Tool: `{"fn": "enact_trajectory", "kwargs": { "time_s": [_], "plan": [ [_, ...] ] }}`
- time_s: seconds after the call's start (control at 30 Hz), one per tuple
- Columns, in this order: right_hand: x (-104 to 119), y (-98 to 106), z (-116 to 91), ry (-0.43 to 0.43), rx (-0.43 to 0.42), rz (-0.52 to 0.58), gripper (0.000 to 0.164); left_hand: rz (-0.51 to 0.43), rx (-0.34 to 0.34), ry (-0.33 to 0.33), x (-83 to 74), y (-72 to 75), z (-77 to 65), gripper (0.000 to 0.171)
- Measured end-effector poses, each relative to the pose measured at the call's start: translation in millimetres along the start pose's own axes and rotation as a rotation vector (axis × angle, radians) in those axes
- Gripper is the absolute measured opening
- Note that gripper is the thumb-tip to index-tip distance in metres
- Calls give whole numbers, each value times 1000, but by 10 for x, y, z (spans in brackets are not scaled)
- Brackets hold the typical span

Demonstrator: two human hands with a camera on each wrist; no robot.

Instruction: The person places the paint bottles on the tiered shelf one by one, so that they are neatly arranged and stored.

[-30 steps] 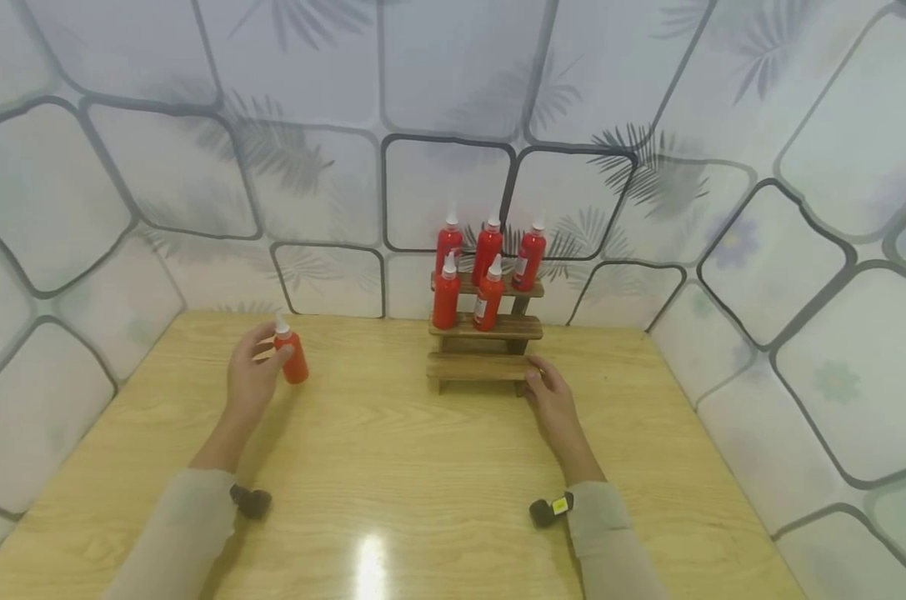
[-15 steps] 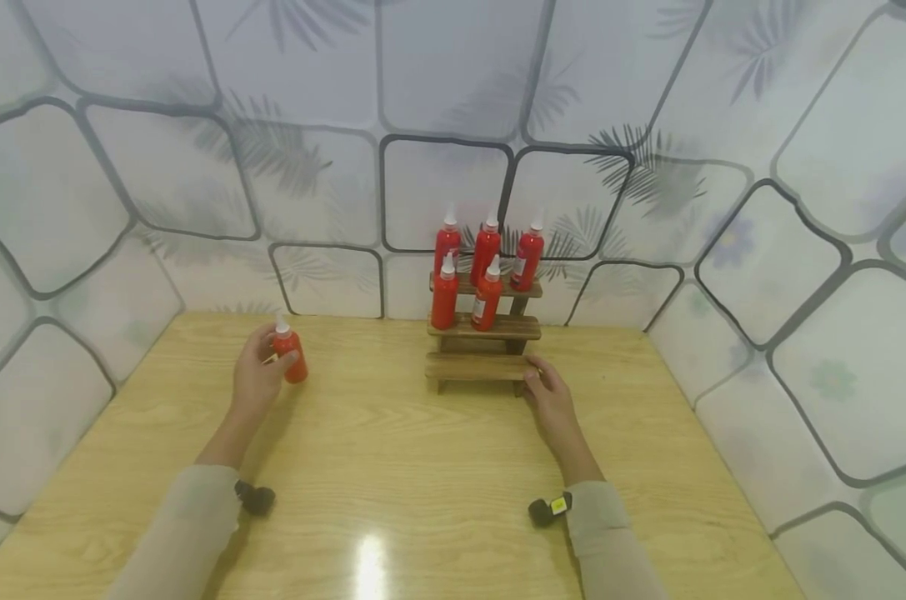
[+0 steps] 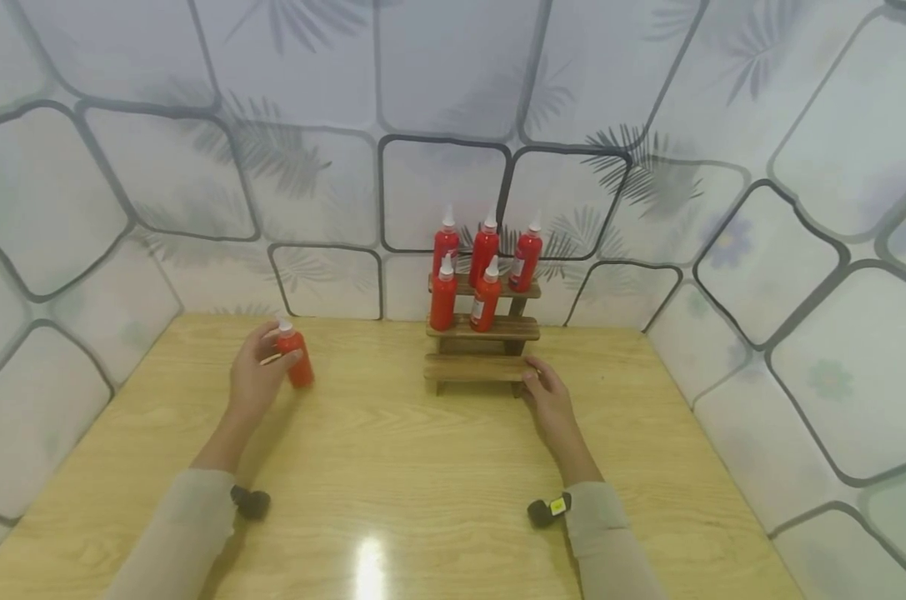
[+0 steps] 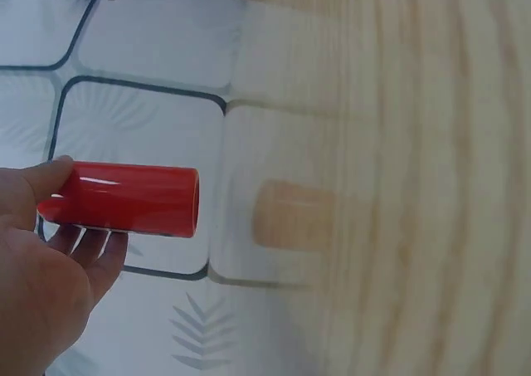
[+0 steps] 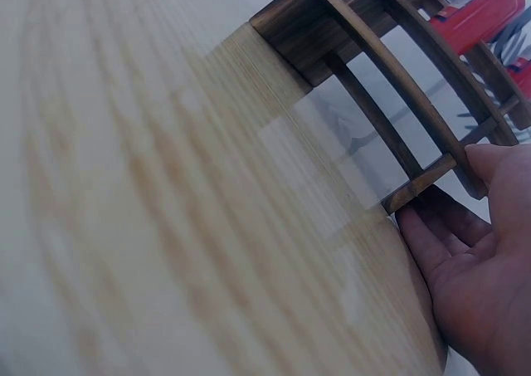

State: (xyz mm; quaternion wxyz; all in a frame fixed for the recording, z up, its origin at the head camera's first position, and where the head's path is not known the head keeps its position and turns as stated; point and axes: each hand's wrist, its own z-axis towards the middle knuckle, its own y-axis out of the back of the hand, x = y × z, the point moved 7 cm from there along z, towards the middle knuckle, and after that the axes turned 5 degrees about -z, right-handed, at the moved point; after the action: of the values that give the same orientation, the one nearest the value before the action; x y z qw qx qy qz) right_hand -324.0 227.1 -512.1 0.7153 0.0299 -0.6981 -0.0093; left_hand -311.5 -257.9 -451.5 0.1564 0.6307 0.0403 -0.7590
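My left hand pinches a red squeeze bottle with a white pointed nozzle, thumb on one side and fingers on the other. In the left wrist view the base of this bottle stands apart from its reflection in the table top. My right hand grips the right end of a three-step wooden stand at its lowest shelf. The right wrist view has the thumb on top of the shelf and the fingers beside its leg. Similar red bottles stand higher up: two on the middle shelf, three on the top one.
The stand is at the back of a light wood table, close to a patterned wall covering. That covering also closes off the left and right sides. A bright light reflection lies near the front of the table.
The bottle in my left hand has shifted slightly to the right and leans a little more. My right hand keeps its hold on the stand, and the bottles there have not moved.
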Motion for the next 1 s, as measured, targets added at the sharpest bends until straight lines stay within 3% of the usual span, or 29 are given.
{"fn": "enact_trajectory", "kwargs": {
  "time_s": [0.37, 0.73, 1.0],
  "plan": [
    [-6, 24, 2, -9, 18, 5, 58, -3, 125, -125, -337, -357, -184, 60],
    [-3, 22, 6, -7, 5, 5, 57, -40, 260, -109, -495, -836, -336, 60],
    [-9, 18, 16, 5, 10, -7, 57, -62, 293, -203, -722, -1197, -434, 55]
  ]
}}
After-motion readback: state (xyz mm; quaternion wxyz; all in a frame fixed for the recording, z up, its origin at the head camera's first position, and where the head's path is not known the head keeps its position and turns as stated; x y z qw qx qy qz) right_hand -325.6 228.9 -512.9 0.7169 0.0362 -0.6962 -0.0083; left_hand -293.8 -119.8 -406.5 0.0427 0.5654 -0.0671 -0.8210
